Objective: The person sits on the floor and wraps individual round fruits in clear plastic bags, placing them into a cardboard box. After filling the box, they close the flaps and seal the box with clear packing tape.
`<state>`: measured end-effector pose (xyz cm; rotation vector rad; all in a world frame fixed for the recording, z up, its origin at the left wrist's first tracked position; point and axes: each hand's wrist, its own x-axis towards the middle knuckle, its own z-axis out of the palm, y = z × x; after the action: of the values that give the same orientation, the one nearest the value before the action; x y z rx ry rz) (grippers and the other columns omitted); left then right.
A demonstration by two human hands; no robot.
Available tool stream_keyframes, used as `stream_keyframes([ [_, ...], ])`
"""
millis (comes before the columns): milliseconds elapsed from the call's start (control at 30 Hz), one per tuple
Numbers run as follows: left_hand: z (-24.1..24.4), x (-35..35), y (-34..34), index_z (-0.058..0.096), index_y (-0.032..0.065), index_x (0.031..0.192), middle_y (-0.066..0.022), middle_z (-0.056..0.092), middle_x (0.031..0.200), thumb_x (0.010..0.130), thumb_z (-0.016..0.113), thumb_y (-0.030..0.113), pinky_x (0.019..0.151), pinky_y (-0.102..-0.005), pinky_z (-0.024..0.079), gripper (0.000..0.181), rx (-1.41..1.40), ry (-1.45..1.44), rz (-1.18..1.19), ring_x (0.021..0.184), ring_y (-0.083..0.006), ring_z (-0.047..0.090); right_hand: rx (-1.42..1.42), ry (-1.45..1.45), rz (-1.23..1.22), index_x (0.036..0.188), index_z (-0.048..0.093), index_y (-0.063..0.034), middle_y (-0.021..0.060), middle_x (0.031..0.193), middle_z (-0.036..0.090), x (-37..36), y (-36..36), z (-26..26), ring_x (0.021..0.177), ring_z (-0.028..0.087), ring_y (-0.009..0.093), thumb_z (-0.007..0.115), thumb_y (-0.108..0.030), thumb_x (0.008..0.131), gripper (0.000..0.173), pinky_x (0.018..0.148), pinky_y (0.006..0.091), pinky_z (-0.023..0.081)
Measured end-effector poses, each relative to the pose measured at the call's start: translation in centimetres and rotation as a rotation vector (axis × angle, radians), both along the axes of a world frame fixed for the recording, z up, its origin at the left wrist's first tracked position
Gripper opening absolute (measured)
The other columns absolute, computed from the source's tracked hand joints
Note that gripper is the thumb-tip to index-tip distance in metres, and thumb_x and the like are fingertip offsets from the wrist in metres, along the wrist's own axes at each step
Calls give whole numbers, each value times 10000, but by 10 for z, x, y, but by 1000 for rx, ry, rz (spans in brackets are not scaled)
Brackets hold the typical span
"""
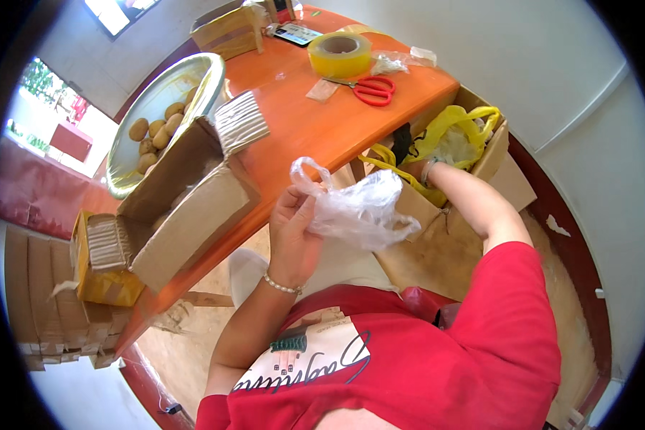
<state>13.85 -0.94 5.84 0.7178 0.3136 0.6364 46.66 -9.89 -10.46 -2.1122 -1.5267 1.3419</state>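
My left hand [293,220], with a pearl bracelet on its wrist, pinches a thin clear plastic carrier bag [357,209] by its handle side. The bag hangs crumpled in front of the table's near edge. My right hand [415,169] reaches into a yellow plastic bag [442,129], and its fingers are hidden there. That yellow bag sits in a cardboard box [495,145] beside the table, with pale clear plastic [457,146] showing in its mouth.
An orange table [290,118] bears an opened cardboard box [193,226], a plastic-lined basin [119,153] of round brownish produce [161,138], red-handled scissors [375,90], a yellow tape roll [328,63] and a phone [296,34]. Flattened cardboard [43,290] is stacked at left.
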Motion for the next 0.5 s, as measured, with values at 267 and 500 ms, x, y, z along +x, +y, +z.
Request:
stream_keyframes([
  [267,-7,-39,9,543,29,1078,-50,575,1081,902,549,67,872,-286,454,180,-125,-59,-95,986,-129,548,8,-580,7,1046,653,-39,208,996,646,-17,-27,134,921,628,306,535,-23,770,300,781,344,485],
  [500,-15,-52,-1,544,30,1101,-52,581,1068,761,597,-26,865,-290,468,349,122,59,-127,989,-132,554,665,154,-107,1224,533,24,56,1125,629,-138,-43,242,1076,572,179,688,-40,748,505,962,330,432],
])
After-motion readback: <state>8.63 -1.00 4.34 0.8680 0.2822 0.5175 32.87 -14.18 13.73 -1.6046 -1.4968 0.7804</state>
